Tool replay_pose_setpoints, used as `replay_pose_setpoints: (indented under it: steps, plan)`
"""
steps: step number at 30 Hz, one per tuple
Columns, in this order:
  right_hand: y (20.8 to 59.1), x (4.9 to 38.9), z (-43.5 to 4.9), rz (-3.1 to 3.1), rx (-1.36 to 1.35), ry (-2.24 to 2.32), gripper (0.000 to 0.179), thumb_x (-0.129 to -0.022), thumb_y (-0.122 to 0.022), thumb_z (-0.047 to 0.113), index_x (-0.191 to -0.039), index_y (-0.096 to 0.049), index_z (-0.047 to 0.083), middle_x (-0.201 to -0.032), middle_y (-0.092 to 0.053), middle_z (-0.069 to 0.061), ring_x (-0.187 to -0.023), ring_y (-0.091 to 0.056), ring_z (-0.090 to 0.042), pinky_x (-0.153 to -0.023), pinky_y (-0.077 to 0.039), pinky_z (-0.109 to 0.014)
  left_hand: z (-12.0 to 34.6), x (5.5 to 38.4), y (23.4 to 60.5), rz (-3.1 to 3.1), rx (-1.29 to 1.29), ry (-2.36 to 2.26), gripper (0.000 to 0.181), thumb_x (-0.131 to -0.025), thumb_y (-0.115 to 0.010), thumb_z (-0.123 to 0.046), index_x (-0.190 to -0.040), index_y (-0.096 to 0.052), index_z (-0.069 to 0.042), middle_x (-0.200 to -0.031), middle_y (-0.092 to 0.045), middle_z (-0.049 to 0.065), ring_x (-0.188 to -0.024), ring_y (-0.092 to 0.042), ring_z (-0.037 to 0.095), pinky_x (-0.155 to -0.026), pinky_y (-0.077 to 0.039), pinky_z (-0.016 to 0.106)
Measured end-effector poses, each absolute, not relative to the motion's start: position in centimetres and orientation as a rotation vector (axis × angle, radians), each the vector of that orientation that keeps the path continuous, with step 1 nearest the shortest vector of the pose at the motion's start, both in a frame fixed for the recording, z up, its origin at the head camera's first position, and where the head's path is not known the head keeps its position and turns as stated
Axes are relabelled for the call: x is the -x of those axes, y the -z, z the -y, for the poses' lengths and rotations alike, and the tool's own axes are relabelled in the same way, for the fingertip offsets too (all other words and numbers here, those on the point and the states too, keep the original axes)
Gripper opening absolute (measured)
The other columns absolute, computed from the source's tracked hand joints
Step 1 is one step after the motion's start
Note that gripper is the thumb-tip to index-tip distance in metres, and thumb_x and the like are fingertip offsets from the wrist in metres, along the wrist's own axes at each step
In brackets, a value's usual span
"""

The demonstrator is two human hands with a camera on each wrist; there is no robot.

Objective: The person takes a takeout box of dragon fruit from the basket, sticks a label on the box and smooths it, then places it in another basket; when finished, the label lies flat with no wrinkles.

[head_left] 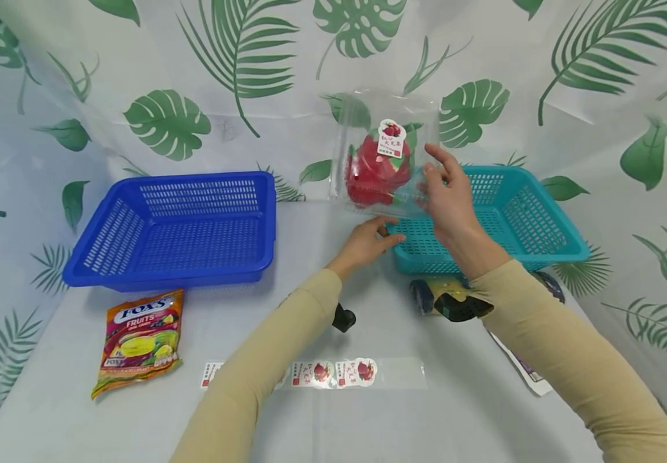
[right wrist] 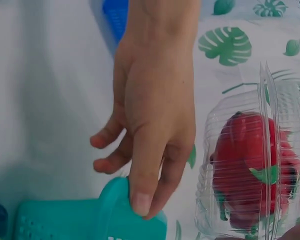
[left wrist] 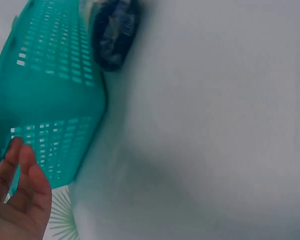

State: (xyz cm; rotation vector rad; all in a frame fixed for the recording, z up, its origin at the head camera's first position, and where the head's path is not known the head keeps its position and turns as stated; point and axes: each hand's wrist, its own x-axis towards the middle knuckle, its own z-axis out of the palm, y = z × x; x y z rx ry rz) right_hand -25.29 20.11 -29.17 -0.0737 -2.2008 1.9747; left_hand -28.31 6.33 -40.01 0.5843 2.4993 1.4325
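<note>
My left hand pinches the left rim of the teal basket; the right wrist view shows that left hand with thumb and a finger on the rim. In the left wrist view, the left hand's fingertips lie against the basket's end. With my right hand I hold the right side of a clear plastic clamshell box, index finger raised. Inside is a red dragon fruit with green tips; a sticker shows on the box. Part of the right hand's grip is hidden.
A blue basket stands on the left, with a Fox's candy bag before it. A strip of stickers lies near the front. A yellow and dark blue packet and a white printed sheet are partly hidden by my right arm.
</note>
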Motion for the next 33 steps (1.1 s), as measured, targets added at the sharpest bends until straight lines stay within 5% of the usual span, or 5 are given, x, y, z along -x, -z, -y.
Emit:
replay_pose_setpoints:
  steps: [9,15,18,28,33]
  plan:
    - [28.5,24.7,-22.7,2.213,0.088,-1.998,0.046,-0.104,-0.041,0.036,-0.149,-0.037,0.034,-0.134,-0.038,-0.009,-0.119,-0.045,-0.026,-0.108,-0.036,-0.05,-6.5,28.6,40.3,-2.345,-0.51,-1.622,0.044,-0.094,-0.067,-0.03,-0.134,-0.057,-0.015,-0.098,-0.058,0.006,-0.085,-0.063,0.031,-0.062,-0.048,0.026]
    - [28.4,24.3,-25.0,2.304,0.149,-1.951,0.046,-0.103,-0.04,0.038,-0.15,-0.036,0.036,-0.133,-0.04,-0.005,-0.131,-0.04,-0.033,-0.11,-0.033,-0.051,-6.9,28.6,40.7,-2.346,-0.467,-1.621,0.047,-0.094,-0.067,-0.03,-0.136,-0.055,-0.012,-0.099,-0.058,0.005,-0.076,-0.06,0.019,-0.061,-0.049,0.025]
    - [28.6,24.3,-26.0,2.364,0.162,-1.902,0.047,-0.103,-0.038,0.041,-0.15,-0.036,0.036,-0.128,-0.042,-0.003,-0.128,-0.042,-0.033,-0.109,-0.034,-0.052,-6.9,28.5,40.6,-2.347,-0.43,-1.624,0.048,-0.093,-0.068,-0.03,-0.134,-0.055,-0.008,-0.1,-0.058,0.005,-0.075,-0.059,0.016,-0.061,-0.049,0.025]
    - [29.2,24.6,-29.5,2.557,0.199,-1.762,0.05,-0.104,-0.031,0.044,-0.153,-0.028,0.037,-0.156,-0.024,-0.013,-0.124,-0.046,-0.028,-0.105,-0.039,-0.051,-6.8,28.3,40.0,-2.332,-0.4,-1.631,0.049,-0.094,-0.068,-0.028,-0.137,-0.053,-0.012,-0.099,-0.056,0.004,-0.074,-0.058,0.016,-0.058,-0.045,0.026]
    - [29.8,24.6,-31.2,2.635,0.208,-1.695,0.053,-0.103,-0.031,0.048,-0.154,-0.027,0.037,-0.156,-0.024,-0.016,-0.125,-0.046,-0.03,-0.104,-0.041,-0.051,-7.0,28.1,39.9,-2.33,-0.42,-1.623,0.048,-0.094,-0.067,-0.027,-0.139,-0.053,-0.013,-0.096,-0.054,0.004,-0.082,-0.062,0.029,-0.056,-0.043,0.025]
